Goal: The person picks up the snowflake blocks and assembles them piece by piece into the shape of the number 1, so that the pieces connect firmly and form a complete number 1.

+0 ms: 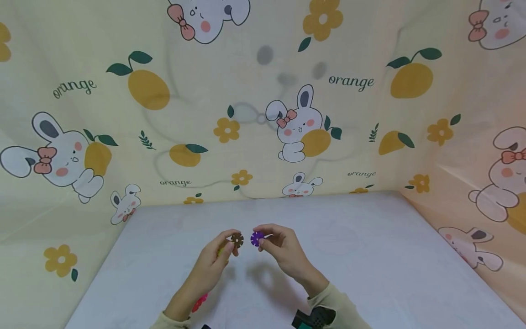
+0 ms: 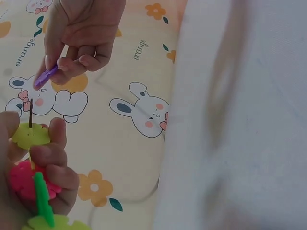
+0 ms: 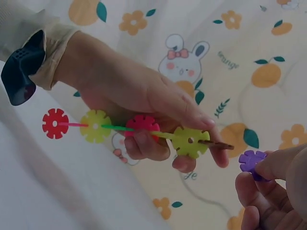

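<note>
My left hand (image 1: 211,260) grips a row of notched plastic snowflake discs that are slotted edge to edge. Its leading piece is a brown disc (image 1: 240,237), held up near the fingertips. Behind that, in the right wrist view, run a yellow disc (image 3: 182,139), a pink disc (image 3: 143,122), an edge-on green disc (image 3: 115,127), another yellow disc (image 3: 88,125) and, at the tail, a red disc (image 3: 49,122). Between thumb and fingers, my right hand (image 1: 289,253) pinches a loose purple disc (image 1: 255,239). A small gap separates the purple and brown discs.
A white-covered table (image 1: 370,256) lies beneath both hands. Behind it and at its sides hangs a cream curtain (image 1: 255,151) printed with rabbits, oranges and flowers. A dark wrist device (image 1: 316,317) is strapped at the right sleeve.
</note>
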